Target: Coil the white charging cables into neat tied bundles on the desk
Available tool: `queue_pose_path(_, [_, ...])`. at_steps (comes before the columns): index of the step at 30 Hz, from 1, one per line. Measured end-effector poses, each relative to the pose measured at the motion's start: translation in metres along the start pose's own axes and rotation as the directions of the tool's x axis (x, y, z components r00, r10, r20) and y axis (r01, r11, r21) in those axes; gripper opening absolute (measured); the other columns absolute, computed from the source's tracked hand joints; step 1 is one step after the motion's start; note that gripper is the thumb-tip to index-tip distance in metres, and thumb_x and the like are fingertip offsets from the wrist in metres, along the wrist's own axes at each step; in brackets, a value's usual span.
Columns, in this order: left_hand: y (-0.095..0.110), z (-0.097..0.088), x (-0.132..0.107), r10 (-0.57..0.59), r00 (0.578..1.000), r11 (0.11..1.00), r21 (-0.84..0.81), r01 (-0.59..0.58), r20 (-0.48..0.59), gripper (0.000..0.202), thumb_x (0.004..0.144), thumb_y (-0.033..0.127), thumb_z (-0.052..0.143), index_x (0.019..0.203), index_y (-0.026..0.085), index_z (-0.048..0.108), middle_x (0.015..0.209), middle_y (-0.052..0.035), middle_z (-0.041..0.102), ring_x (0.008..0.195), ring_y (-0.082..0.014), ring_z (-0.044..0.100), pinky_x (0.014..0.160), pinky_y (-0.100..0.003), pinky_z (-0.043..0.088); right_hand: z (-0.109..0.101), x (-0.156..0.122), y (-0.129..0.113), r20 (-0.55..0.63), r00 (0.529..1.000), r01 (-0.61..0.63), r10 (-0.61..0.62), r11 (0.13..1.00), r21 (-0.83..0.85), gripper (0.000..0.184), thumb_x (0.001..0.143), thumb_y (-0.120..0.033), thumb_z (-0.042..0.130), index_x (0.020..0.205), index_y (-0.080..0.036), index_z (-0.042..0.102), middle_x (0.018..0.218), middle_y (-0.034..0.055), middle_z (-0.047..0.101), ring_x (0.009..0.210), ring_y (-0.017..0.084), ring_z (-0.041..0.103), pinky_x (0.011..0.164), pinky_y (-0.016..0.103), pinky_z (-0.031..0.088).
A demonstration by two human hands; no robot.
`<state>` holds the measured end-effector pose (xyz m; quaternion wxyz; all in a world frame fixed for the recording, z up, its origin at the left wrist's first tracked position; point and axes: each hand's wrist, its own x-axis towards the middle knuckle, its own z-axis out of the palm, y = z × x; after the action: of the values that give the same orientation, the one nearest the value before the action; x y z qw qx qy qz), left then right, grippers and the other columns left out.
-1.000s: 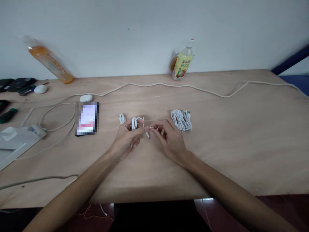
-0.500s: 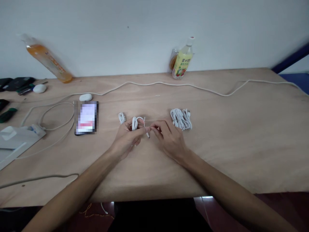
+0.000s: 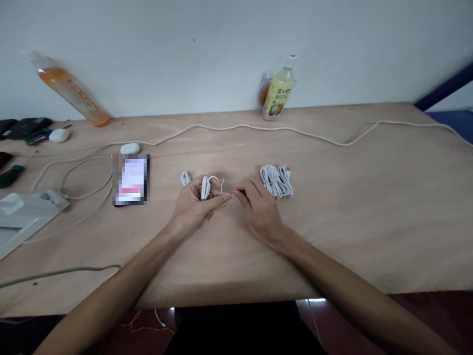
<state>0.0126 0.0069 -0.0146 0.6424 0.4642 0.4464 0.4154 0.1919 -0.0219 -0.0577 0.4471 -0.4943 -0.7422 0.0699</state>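
Observation:
My left hand (image 3: 195,204) is closed round a folded white cable bundle (image 3: 206,186) just above the wooden table (image 3: 332,212). My right hand (image 3: 256,207) pinches the loose end of that same cable where the two hands meet. A small coiled white cable (image 3: 185,178) lies just left of my left hand. A larger coiled white cable bundle (image 3: 276,180) lies right beside my right hand.
A phone (image 3: 131,179) lies left of the hands, a white oval case (image 3: 130,148) behind it. A long white cord (image 3: 258,129) runs across the table. A yellow drink bottle (image 3: 278,91) and a leaning orange bottle (image 3: 72,91) stand by the wall. Dark items and a plastic bag (image 3: 22,212) are at far left.
Both hands have shifted slightly away from me. The dangling cable end seen below the fingers earlier has been drawn up between the hands.

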Motion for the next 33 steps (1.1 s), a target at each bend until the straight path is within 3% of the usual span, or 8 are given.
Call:
queue_pose_path(4, [0.003,-0.001,0.0,0.018,1.0,1.0,0.02,-0.018,0.004,0.037,0.064,0.022,0.098,0.086,0.018,0.069,0.067,0.0063,0.067,0.039,-0.0027,0.043,0.034,-0.018,0.034,-0.005,0.002,-0.002,0.036,0.999,-0.039,0.037,0.996,0.076,0.024,0.114,-0.025,0.049,0.097,-0.024,0.066,0.094,0.0052,0.067,0.086,0.021,0.064,0.08,0.035,0.054])
queue_pose_path(18, [0.009,-0.007,0.004,0.037,0.998,0.987,0.158,-0.044,0.048,0.042,0.064,0.025,0.101,0.088,0.02,0.067,0.067,0.0039,0.071,0.039,-0.005,0.045,0.035,-0.019,0.031,-0.014,0.01,0.017,0.203,0.969,0.145,-0.142,0.989,0.002,0.025,0.114,-0.022,0.049,0.101,-0.024,0.07,0.095,0.0075,0.071,0.091,0.025,0.064,0.075,0.036,0.053])
queue_pose_path(25, [0.008,-0.008,0.004,-0.063,0.998,0.995,0.073,0.061,0.025,0.037,0.067,0.025,0.099,0.088,0.021,0.069,0.064,0.008,0.061,0.038,-0.0032,0.037,0.035,-0.02,0.03,-0.018,0.01,0.018,0.237,0.962,0.144,-0.138,0.99,-0.009,0.024,0.115,-0.032,0.051,0.107,-0.024,0.073,0.1,0.0093,0.073,0.092,0.024,0.067,0.079,0.036,0.056])
queue_pose_path(29, [0.012,-0.009,0.001,-0.177,0.98,0.984,0.022,0.176,0.088,0.034,0.07,0.028,0.098,0.091,0.021,0.071,0.06,0.0107,0.05,0.039,-0.0016,0.029,0.037,-0.02,0.026,-0.019,0.008,0.016,0.22,0.964,0.147,-0.147,0.989,0.018,0.027,0.116,-0.034,0.05,0.105,-0.024,0.073,0.096,0.0083,0.071,0.089,0.023,0.067,0.075,0.033,0.054])
queue_pose_path(33, [0.015,-0.008,0.0,-0.199,0.97,0.98,0.002,0.201,0.137,0.034,0.07,0.028,0.098,0.091,0.02,0.073,0.057,0.0111,0.046,0.039,-0.0019,0.027,0.038,-0.02,0.021,-0.019,0.007,0.013,0.179,0.972,0.144,-0.154,0.987,0.065,0.031,0.117,-0.036,0.048,0.102,-0.024,0.073,0.094,0.0072,0.071,0.086,0.021,0.066,0.074,0.033,0.053])
